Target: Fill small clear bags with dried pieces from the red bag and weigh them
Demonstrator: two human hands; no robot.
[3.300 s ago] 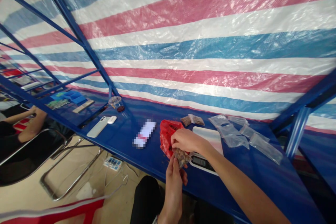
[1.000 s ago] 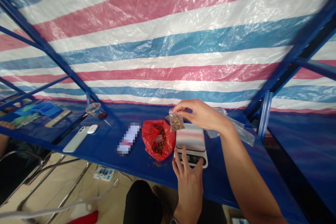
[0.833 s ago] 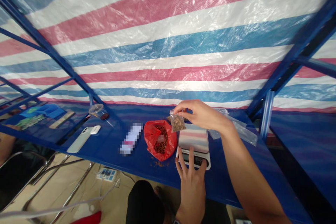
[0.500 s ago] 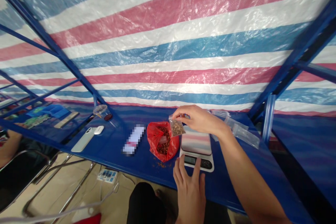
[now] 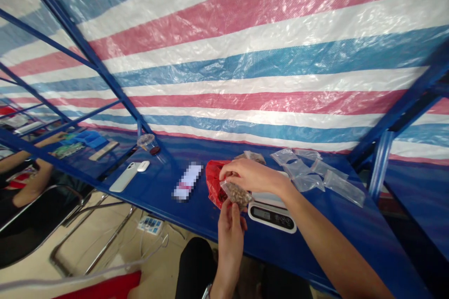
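Observation:
A small clear zip bag of brown granules (image 5: 238, 194) is tilted between my hands. My right hand (image 5: 247, 175) pinches its upper left edge, reaching across the scale. At the bag's lower edge my left hand (image 5: 231, 226) is closed, with thumb and fingertips on the plastic. Behind them lies an open red plastic bag (image 5: 213, 182), its brown contents mostly hidden by my hands. The white kitchen scale (image 5: 290, 225) sits just to the right, its plate partly covered by my right hand and forearm.
Several flat clear zip bags (image 5: 305, 183) lie to the right behind the scale. A filled bag (image 5: 257, 156) rests behind my right hand. Phones (image 5: 188, 181) (image 5: 125, 176) and a plastic cup (image 5: 146, 141) stand leftward. Another person's arm (image 5: 33, 184) shows at far left.
My left hand has moved from the scale's front panel to the zip bag. My right hand has brought the bag lower and nearer. The view has shifted slightly.

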